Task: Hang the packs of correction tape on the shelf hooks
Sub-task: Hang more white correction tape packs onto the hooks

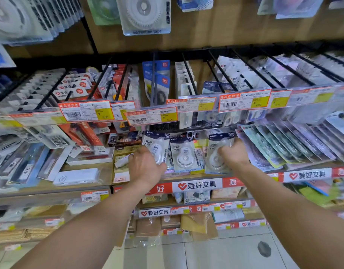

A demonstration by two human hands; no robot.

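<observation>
Both bare arms reach forward to a wooden display shelf with a red-and-white label strip [196, 184] along its front edge. Three packs of correction tape lean upright on it side by side, each a white card with a dark blue header and a clear plastic blister over a round white dispenser. The right hand [235, 154] is clamped on the right pack [215, 162], its fingers curled over the blister from the right side. The left hand [145, 166] lies over the lower left part of the left pack [154, 141], thumb at the blister's lower edge; whether its fingers are closed on that pack I cannot tell, since they curl away to the left and are partly blurred. The middle pack [183, 154] stands between the two hands, touched by neither. Above them a row of long black metal hooks [189, 74] juts out from the back panel, loaded with hanging stationery and fronted by orange-and-yellow price tags [86, 112]. One similar blue-headed pack [211, 86] hangs on a hook just above the right hand.
</observation>
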